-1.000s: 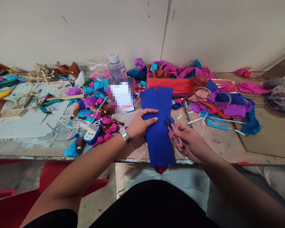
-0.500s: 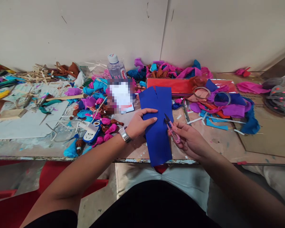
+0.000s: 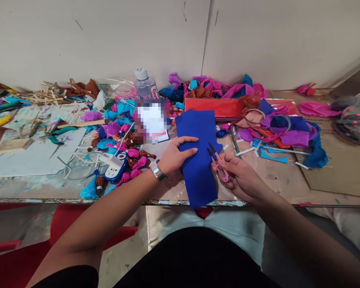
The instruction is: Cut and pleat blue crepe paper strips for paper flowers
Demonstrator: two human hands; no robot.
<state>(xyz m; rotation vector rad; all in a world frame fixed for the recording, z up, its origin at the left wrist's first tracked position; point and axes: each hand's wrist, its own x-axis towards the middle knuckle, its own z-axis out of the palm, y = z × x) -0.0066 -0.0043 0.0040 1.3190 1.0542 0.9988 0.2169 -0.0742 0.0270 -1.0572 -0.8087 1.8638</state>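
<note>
A long sheet of dark blue crepe paper (image 3: 199, 168) lies in front of me, its lower end hanging over the table edge. My left hand (image 3: 177, 156), with a metal watch on its wrist, grips the sheet's left side; thumb and forefinger rest on top, and the other fingers are hidden. In my right hand (image 3: 238, 176) is a pair of pink thread snips (image 3: 222, 172). Their dark blades stand slightly apart over the sheet's right side. A blue corner juts out to the right beside the blade tips.
Left of the sheet are a phone (image 3: 160, 136), a water bottle (image 3: 146, 86), a blue power strip (image 3: 115, 172) and many small coloured paper bundles. Behind it lies a red paper pack (image 3: 213, 108). Tape rolls (image 3: 280, 125) sit among paper scraps at right, near a cardboard sheet (image 3: 339, 168).
The slit at the blue paper's top edge no longer shows, and a blue corner now sticks out at its right side. Both hands stay almost where they were.
</note>
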